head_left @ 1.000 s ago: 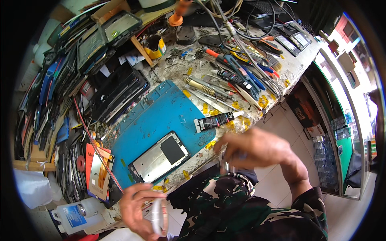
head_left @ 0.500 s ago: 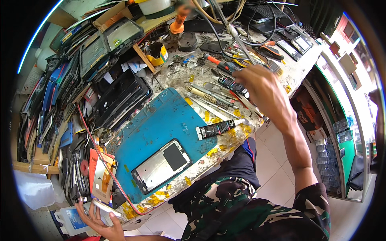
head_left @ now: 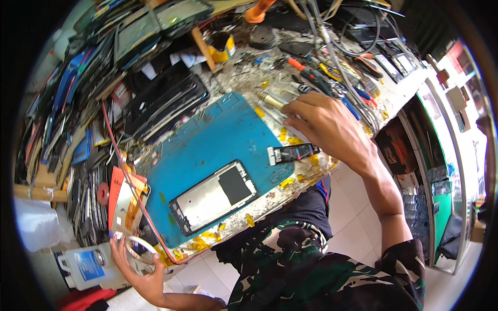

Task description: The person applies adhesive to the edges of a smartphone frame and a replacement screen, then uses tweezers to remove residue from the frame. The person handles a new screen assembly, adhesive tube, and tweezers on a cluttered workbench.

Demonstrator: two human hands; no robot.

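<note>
My left hand (head_left: 137,274), at the lower left beside the bench, has its fingers and thumb around a pale roll of tape (head_left: 141,240). My right hand (head_left: 332,122) is curled low over the tools on the bench. Its fingertips are at the end of a brass-coloured knurled tool (head_left: 271,100); whether they grip it or something else is hidden. Just below that hand lies a black glue tube (head_left: 293,154) with a white end. A phone frame (head_left: 207,205), silvery with a black rectangle, lies on the blue work mat (head_left: 202,155).
Stacks of phone parts and covers (head_left: 78,119) crowd the left side. Dark phone cases (head_left: 166,101) lean behind the mat. Pliers (head_left: 368,66) and a red-tipped screwdriver (head_left: 306,72) lie among cables. A red cable (head_left: 124,171) crosses the mat's left edge. A whitish container (head_left: 88,264) stands lower left.
The view has shifted. My right hand has come down and nearer, onto the tools by the glue tube. My left hand has turned the tape roll, so its open ring shows.
</note>
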